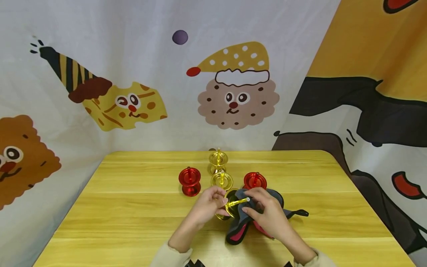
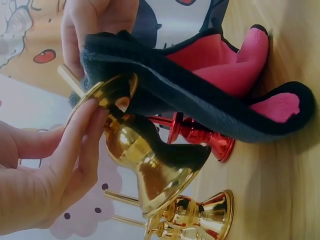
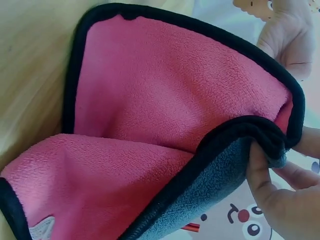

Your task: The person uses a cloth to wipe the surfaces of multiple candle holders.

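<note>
My left hand (image 1: 207,207) grips a shiny gold candle holder (image 2: 162,175) by its upper dish, fingers and thumb at the rim. The holder is tilted, its thin gold rod pointing toward my right hand (image 1: 269,212). That hand pinches a two-sided cloth (image 3: 145,80), grey-blue on one face and pink on the other, with black edging. One part of the cloth lies against the tilted holder in the left wrist view. The rest droops in folds toward the table, and a dark loop sticks out to the right.
Two more gold candle holders, a far one (image 1: 218,159) and a nearer one (image 1: 222,181), stand beyond my hands. A red candle holder (image 1: 189,177) is at their left, another red candle holder (image 1: 255,180) behind the cloth. A cartoon-printed curtain (image 1: 150,66) hangs behind the wooden table (image 1: 133,218).
</note>
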The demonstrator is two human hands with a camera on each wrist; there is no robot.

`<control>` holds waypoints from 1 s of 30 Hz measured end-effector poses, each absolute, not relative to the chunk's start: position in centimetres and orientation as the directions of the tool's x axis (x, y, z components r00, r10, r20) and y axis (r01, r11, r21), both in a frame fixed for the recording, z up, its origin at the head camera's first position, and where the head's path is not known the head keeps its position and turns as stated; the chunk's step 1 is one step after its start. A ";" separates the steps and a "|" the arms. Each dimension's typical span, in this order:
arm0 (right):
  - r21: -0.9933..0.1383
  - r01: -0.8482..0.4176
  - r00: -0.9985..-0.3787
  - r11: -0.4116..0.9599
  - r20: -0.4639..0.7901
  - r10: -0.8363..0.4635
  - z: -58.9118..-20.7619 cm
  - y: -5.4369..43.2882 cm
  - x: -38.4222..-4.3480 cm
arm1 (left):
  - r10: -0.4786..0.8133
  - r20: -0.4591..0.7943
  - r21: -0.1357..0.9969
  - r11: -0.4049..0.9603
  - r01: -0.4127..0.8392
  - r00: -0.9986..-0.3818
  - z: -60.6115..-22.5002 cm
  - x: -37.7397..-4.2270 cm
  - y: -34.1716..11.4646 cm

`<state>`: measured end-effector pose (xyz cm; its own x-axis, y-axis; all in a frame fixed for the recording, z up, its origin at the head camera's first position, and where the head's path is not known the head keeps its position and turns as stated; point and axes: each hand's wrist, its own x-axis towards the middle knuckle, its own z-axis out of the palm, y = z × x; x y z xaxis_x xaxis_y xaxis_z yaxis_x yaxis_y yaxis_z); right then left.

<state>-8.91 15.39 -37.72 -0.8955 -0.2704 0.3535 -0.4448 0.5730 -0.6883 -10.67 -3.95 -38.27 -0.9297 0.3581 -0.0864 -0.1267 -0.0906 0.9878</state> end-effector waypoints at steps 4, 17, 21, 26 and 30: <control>-0.670 -0.459 -0.888 0.583 0.362 -0.283 -38.1 15.2 -9.1 | 0.342 -0.085 0.990 -0.074 -0.117 -0.936 -38.4 -10.7 -3.7; -0.713 -0.502 -0.864 0.489 0.392 -0.316 -39.2 15.1 -9.9 | 0.359 -0.054 0.992 -0.087 -0.092 -0.932 -38.8 -10.8 -3.4; -0.769 -0.465 -0.881 0.438 0.352 -0.318 -39.3 15.3 -9.9 | 0.365 -0.092 0.984 -0.112 -0.142 -0.927 -38.8 -10.9 -3.5; -0.805 -0.413 -0.900 0.425 0.291 -0.323 -39.4 15.7 -10.0 | 0.361 -0.143 0.974 -0.113 -0.195 -0.921 -38.8 -10.9 -3.5; -0.818 -0.395 -0.907 0.418 0.275 -0.320 -39.1 15.9 -10.0 | 0.349 -0.172 0.971 -0.098 -0.218 -0.921 -38.8 -10.8 -3.4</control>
